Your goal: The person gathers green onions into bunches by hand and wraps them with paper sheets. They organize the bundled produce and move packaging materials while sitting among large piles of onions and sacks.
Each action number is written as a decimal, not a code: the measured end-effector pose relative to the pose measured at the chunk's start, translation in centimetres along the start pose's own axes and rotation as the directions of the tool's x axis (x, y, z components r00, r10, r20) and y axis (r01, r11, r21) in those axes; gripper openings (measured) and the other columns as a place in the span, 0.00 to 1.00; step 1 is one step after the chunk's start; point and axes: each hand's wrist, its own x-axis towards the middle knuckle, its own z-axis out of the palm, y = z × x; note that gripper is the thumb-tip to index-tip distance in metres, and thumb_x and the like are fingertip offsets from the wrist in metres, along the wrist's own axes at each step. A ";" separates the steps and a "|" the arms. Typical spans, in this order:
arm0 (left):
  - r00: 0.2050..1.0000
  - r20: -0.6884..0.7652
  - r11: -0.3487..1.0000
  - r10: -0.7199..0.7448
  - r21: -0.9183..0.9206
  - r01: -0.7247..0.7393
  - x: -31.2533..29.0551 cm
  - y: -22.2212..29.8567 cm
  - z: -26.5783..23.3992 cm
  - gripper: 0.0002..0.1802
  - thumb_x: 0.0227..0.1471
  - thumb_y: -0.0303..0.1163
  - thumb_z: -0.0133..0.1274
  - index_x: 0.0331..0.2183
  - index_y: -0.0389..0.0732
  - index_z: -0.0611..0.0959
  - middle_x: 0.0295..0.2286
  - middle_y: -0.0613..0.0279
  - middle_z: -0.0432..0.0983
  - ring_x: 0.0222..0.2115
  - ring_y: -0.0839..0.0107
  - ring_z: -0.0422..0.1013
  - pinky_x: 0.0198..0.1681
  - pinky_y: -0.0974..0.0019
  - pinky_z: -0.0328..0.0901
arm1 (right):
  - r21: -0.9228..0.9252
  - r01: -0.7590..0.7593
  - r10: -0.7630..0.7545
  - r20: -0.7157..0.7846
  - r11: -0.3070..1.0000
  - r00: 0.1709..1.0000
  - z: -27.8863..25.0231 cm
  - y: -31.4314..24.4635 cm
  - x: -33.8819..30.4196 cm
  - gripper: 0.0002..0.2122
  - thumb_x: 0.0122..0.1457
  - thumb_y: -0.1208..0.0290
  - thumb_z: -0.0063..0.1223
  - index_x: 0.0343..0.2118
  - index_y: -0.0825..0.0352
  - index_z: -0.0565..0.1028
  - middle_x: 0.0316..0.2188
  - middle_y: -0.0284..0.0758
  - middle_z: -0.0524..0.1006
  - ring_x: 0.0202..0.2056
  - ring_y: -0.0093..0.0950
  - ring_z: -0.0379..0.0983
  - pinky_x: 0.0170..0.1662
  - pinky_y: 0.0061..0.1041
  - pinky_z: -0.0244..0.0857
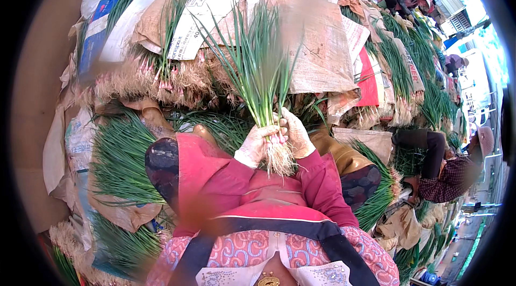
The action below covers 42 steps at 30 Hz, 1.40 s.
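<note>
A bunch of spring onions (262, 84) stands upright in front of my chest, long green leaves pointing away from me and pale, stringy roots hanging toward my lap. My left hand (252, 147), in a whitish glove, is closed round the bunch just above the pinkish bulbs. From the other side my right hand (296, 134), gloved as well, grips the same stems, its fingers wrapped against them. Both hands meet at the bulb end, and the fingertips partly hide each other.
Stacked spring onions lie beyond me under sacks (306, 38), roots facing me. Loose green leaves (123, 159) spread at my left, and more onions (376, 194) lie by my right knee. A brown wall (40, 98) rises at far left. Another person (449, 178) sits at the right.
</note>
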 end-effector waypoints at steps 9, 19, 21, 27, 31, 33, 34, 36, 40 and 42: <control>0.998 -0.050 0.988 -0.036 0.151 0.043 -0.1 -0.4 -0.5 0.12 0.45 0.21 0.48 0.36 0.38 0.71 0.29 0.56 0.73 0.27 0.65 0.72 0.32 0.61 0.70 | -0.995 -0.057 -0.708 0.021 -0.086 0.705 -4.7 1.2 2.2 0.15 0.57 0.63 0.39 0.20 0.69 0.70 0.22 0.47 0.71 0.28 0.46 0.68 0.31 0.40 0.60; 0.985 -0.170 0.918 -0.032 0.384 0.096 0.0 -1.5 -1.7 0.14 0.42 0.19 0.51 0.36 0.35 0.73 0.29 0.55 0.74 0.24 0.67 0.72 0.25 0.68 0.68 | -0.979 0.015 -0.470 -0.084 0.204 0.879 -0.9 -1.8 -0.8 0.16 0.51 0.57 0.50 0.31 0.68 0.74 0.23 0.41 0.76 0.27 0.31 0.74 0.32 0.26 0.65; 0.980 -0.199 0.917 -0.004 0.390 0.083 -0.1 -1.6 -0.9 0.14 0.41 0.19 0.51 0.36 0.34 0.73 0.24 0.56 0.74 0.19 0.69 0.71 0.21 0.72 0.67 | -0.992 -0.001 -0.503 -0.064 0.124 0.862 -0.5 -1.9 -0.4 0.14 0.51 0.60 0.49 0.29 0.68 0.74 0.20 0.40 0.75 0.25 0.31 0.73 0.30 0.26 0.65; 0.983 -0.182 0.941 0.005 0.334 0.057 -0.3 -1.0 -0.1 0.13 0.42 0.18 0.49 0.34 0.35 0.71 0.18 0.57 0.70 0.12 0.69 0.67 0.13 0.72 0.63 | -0.996 0.085 -0.604 0.060 0.013 0.795 -0.7 -0.2 -0.7 0.11 0.53 0.63 0.45 0.25 0.67 0.73 0.20 0.42 0.73 0.25 0.36 0.71 0.30 0.31 0.64; 1.000 -0.002 0.986 -0.012 0.164 0.012 -0.5 -0.2 1.2 0.13 0.43 0.19 0.49 0.35 0.38 0.71 0.24 0.59 0.72 0.19 0.67 0.71 0.20 0.64 0.69 | -0.848 0.309 -0.567 0.012 0.431 0.824 -2.0 0.8 -0.1 0.10 0.55 0.68 0.43 0.20 0.66 0.68 0.16 0.31 0.69 0.18 0.19 0.66 0.22 0.20 0.60; 1.000 0.004 0.999 -0.011 0.051 0.010 -1.3 0.5 1.7 0.15 0.43 0.19 0.48 0.37 0.41 0.70 0.30 0.60 0.72 0.25 0.64 0.72 0.25 0.57 0.71 | -0.433 0.387 -0.511 -0.220 0.814 0.831 -0.8 -1.0 -0.5 0.10 0.56 0.66 0.40 0.21 0.62 0.66 0.18 0.29 0.70 0.19 0.20 0.66 0.23 0.18 0.61; 0.995 0.101 1.000 -0.027 0.017 0.025 -1.4 0.8 2.0 0.16 0.43 0.19 0.48 0.37 0.42 0.69 0.32 0.60 0.71 0.27 0.65 0.72 0.26 0.57 0.71 | -0.207 0.403 -0.451 -0.319 0.892 0.834 -1.7 -1.7 -0.1 0.10 0.56 0.66 0.38 0.21 0.61 0.66 0.18 0.29 0.71 0.19 0.20 0.67 0.23 0.18 0.61; 0.989 0.144 0.999 0.041 -0.033 -0.036 -2.6 1.7 3.4 0.17 0.43 0.20 0.49 0.38 0.44 0.68 0.32 0.61 0.69 0.29 0.65 0.71 0.28 0.57 0.71 | -0.277 0.434 -0.502 -0.265 0.857 0.823 -1.9 -2.2 -0.4 0.09 0.55 0.66 0.40 0.21 0.62 0.67 0.19 0.30 0.71 0.19 0.20 0.67 0.23 0.19 0.61; 0.920 0.353 0.978 0.172 -0.174 -0.116 -5.1 5.2 6.7 0.18 0.42 0.19 0.50 0.38 0.44 0.69 0.29 0.63 0.66 0.31 0.68 0.68 0.30 0.60 0.71 | -0.993 -0.026 -0.208 -0.050 0.118 0.977 -7.2 0.0 0.2 0.18 0.54 0.57 0.43 0.24 0.69 0.73 0.23 0.42 0.75 0.26 0.38 0.72 0.33 0.32 0.64; 0.900 0.381 0.972 0.210 -0.176 -0.153 -6.4 6.7 7.5 0.19 0.43 0.19 0.50 0.39 0.45 0.68 0.29 0.62 0.65 0.32 0.68 0.67 0.33 0.62 0.68 | -0.934 -0.266 -0.115 -0.245 -0.236 0.963 -6.2 0.4 -1.4 0.19 0.53 0.55 0.44 0.30 0.69 0.75 0.28 0.47 0.74 0.33 0.44 0.71 0.38 0.34 0.64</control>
